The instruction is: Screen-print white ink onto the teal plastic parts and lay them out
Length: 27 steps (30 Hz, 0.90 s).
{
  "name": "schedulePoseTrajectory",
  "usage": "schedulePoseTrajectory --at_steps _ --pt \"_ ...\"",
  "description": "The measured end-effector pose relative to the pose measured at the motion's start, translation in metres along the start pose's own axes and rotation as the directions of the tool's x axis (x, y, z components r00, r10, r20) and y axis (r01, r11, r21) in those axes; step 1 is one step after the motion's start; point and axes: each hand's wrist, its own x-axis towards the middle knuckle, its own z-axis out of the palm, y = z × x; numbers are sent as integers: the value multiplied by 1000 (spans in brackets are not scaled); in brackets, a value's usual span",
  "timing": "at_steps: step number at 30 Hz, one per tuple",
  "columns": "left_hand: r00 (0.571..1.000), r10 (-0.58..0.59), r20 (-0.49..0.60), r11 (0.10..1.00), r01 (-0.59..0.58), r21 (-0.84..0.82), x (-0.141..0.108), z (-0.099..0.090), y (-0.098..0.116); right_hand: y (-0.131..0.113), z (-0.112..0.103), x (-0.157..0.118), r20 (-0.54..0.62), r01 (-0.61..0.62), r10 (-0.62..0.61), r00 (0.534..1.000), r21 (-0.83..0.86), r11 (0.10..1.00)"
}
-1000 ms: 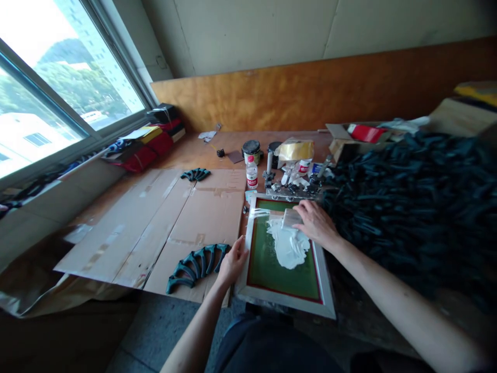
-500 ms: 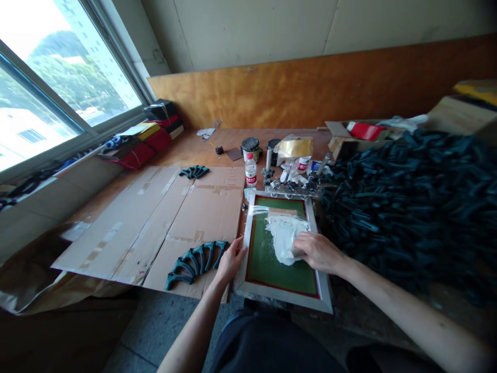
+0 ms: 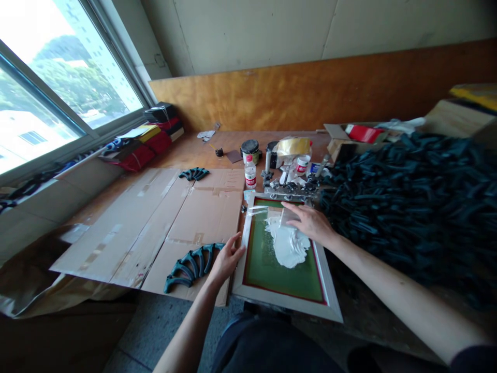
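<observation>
My right hand point(image 3: 306, 223) pinches a translucent plastic scraper point(image 3: 289, 217) against the upper part of a silk-screen frame point(image 3: 283, 297). Thick white paste point(image 3: 287, 247) lies in a patch on the frame's green mesh point(image 3: 278, 274), just below the scraper. My left hand point(image 3: 227, 257) rests with spread fingers against the frame's left rail, holding nothing else. A curved row of dark teal moulded pieces point(image 3: 190, 267) lies on the cardboard just left of that hand.
Cardboard sheets point(image 3: 155, 228) cover the bench left of the frame. A large heap of dark teal pieces point(image 3: 411, 207) fills the right side. A water bottle point(image 3: 250, 173), ink tin point(image 3: 250, 149), metal clamps point(image 3: 291, 192) and plastic bags crowd the space beyond the frame.
My right hand has slid up the mesh towards the far end with the scraper. The white paste shows fully again, and my left hand's fingers have spread wider.
</observation>
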Motion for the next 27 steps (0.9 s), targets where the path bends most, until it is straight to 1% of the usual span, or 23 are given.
schedulePoseTrajectory --at_steps 2,3,5,6,7,8,9,11,12,13,15,16,17,18,19,20,21,22,23,24,25,26,27 --pt "999 41 31 991 -37 -129 -5 -6 20 17 -14 11 -76 -93 88 993 -59 994" --pt "997 68 29 981 -61 -186 -7 -8 32 28 -20 11 -135 -137 129 983 -55 989" --pt "993 121 -8 957 -119 -266 -8 -11 59 53 -27 -1 -247 -233 229 941 14 972" --pt "987 156 -38 942 -160 -295 -6 -12 74 64 -26 -11 -265 -272 277 924 56 961" --pt "976 202 -78 923 -217 -319 -4 -13 90 72 -21 -22 -253 -298 310 916 87 951" --pt "959 257 -117 897 -281 -340 0 -13 106 77 -13 -35 -218 -309 325 920 106 945" --pt "938 313 -148 868 -346 -357 5 -13 121 78 -1 -47 -165 -302 319 933 117 946" --pt "895 404 -187 816 -445 -369 17 -13 151 66 27 -70 -64 -247 255 965 119 962" --pt "884 424 -198 806 -468 -363 23 -12 163 56 41 -80 -34 -211 215 976 101 972" --pt "881 427 -205 806 -473 -357 27 -11 174 44 53 -87 -7 -175 176 984 64 982" --pt "877 414 -243 807 -477 -348 33 -7 183 24 70 -95 32 -119 120 992 -53 992" --pt "873 401 -278 806 -480 -345 32 -4 181 18 75 -97 49 -103 109 993 -111 988" --pt "869 381 -315 808 -478 -343 30 2 173 14 77 -96 68 -100 111 991 -154 983" --pt "875 351 -333 821 -459 -341 25 9 160 12 78 -95 87 -105 122 989 -179 978" --pt "899 308 -312 847 -409 -340 18 18 141 12 77 -94 104 -110 131 986 -187 976" --pt "936 251 -245 882 -326 -341 9 28 119 11 75 -92 112 -110 131 985 -175 978" --pt "978 169 -121 922 -200 -330 -3 41 94 9 74 -90 104 -104 120 987 -145 984" --pt "994 75 78 950 -48 -307 -15 54 70 5 73 -88 72 -92 99 992 -101 991" --pt "964 -14 267 958 90 -273 -27 68 48 -3 73 -86 23 -69 70 997 -52 996" --pt "941 -75 329 946 172 -276 -38 82 30 -14 73 -85 -33 -33 33 999 -1 999" --pt "946 -79 315 922 190 -338 -47 94 16 -27 74 -84 -82 14 -10 997 46 999" --pt "963 -78 258 893 183 -412 -54 103 6 -44 76 -83 -118 67 -57 991 84 994" --pt "986 -82 146 859 145 -491 -58 108 0 -62 78 -82 -133 128 -113 985 111 986"
